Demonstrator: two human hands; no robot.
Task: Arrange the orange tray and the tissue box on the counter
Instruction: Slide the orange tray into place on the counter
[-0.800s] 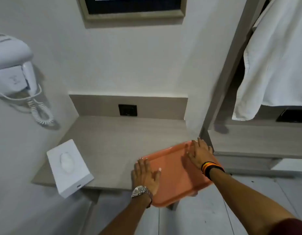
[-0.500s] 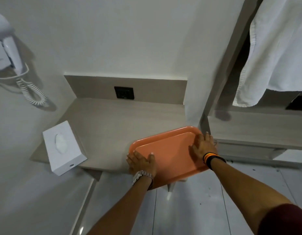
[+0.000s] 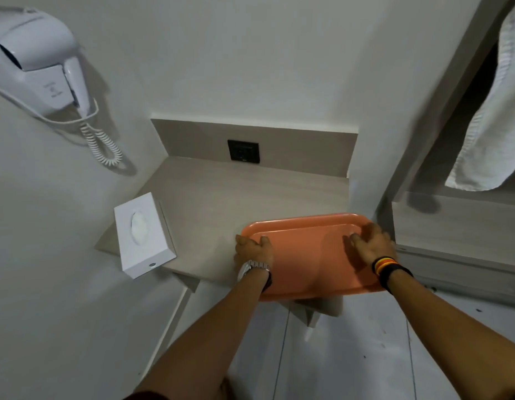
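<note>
Both hands are laid flat on the orange tray point(image 3: 305, 255), left hand point(image 3: 254, 251) at its left edge, right hand point(image 3: 368, 245) inside. It overhangs the counter point(image 3: 221, 203) near edge; the tissue box point(image 3: 142, 235) sits far left.

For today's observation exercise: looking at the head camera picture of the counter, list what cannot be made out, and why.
- Orange tray: its left rim is covered by the left hand; the right hand hides the right end.
- Tissue box: the small mark on its front edge is too small to read.
- Wall socket: too dark for detail.
- White cloth: cut off by the right edge.
- Hair dryer: label too small.
</note>
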